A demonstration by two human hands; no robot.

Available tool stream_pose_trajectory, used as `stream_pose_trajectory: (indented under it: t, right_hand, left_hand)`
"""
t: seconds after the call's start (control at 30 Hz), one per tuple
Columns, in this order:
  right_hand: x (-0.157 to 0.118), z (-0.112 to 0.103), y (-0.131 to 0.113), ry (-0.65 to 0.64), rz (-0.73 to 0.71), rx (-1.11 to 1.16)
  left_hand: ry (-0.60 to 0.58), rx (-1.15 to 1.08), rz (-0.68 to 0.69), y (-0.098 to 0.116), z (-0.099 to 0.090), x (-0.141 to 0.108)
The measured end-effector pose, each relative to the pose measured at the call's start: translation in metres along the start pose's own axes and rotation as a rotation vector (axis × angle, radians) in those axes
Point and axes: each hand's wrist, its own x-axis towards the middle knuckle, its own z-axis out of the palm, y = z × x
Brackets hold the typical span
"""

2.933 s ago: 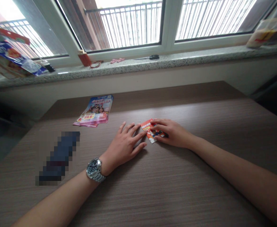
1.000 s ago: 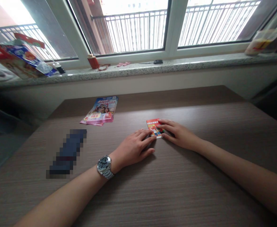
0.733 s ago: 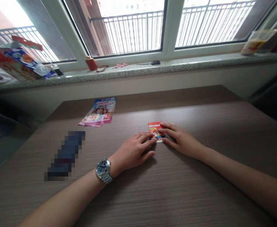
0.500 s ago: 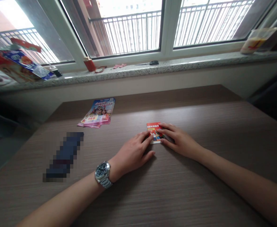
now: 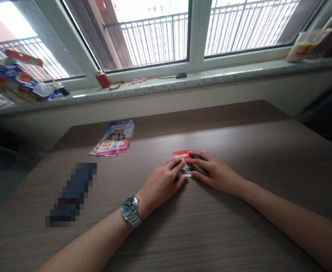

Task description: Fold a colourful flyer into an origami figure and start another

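Note:
A small red folded flyer (image 5: 181, 154) with white lettering and cartoon figures lies on the table between my hands. My left hand (image 5: 163, 179), a metal watch on its wrist, presses its fingertips onto the flyer's left part, with the thumb by the near edge. Over the right edge curve the fingers of my right hand (image 5: 211, 168), its thumb at the near right corner. Together they hold the paper from both sides. The fingers cover much of it, so its layers cannot be made out.
A stack of colourful flyers (image 5: 115, 138) rests at the back left of the table (image 5: 211, 234). Closer in lies a dark pixelated object (image 5: 72, 194). On the stone windowsill (image 5: 217, 79) are scissors (image 5: 180, 76), a red container (image 5: 103, 80), food packets (image 5: 27, 81) and a plastic cup (image 5: 300, 47).
My left thumb has drawn in to the flyer's near edge, and the left hand has shifted slightly right over the paper. The view has moved a little.

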Motion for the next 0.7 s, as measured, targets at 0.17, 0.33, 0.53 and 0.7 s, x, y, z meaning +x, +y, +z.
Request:
stream_pose_trajectory:
  t: [0.17,0.33,0.53,0.7]
  right_hand:
    - [0.000,-0.005,-0.001,-0.004,-0.007,0.055]
    - [0.001,-0.018,-0.004,0.046,0.022,0.172]
    - [-0.002,-0.022,-0.001,0.046,0.004,0.200]
    - [-0.003,-0.018,0.001,0.017,-0.014,0.189]
  left_hand:
    - [-0.002,0.025,0.018,-0.001,-0.001,0.000]
    - [0.023,0.051,0.036,-0.001,0.000,-0.002]
    - [0.041,0.041,0.038,-0.001,0.000,0.000]
    - [0.040,-0.019,0.048,0.000,-0.002,0.002]
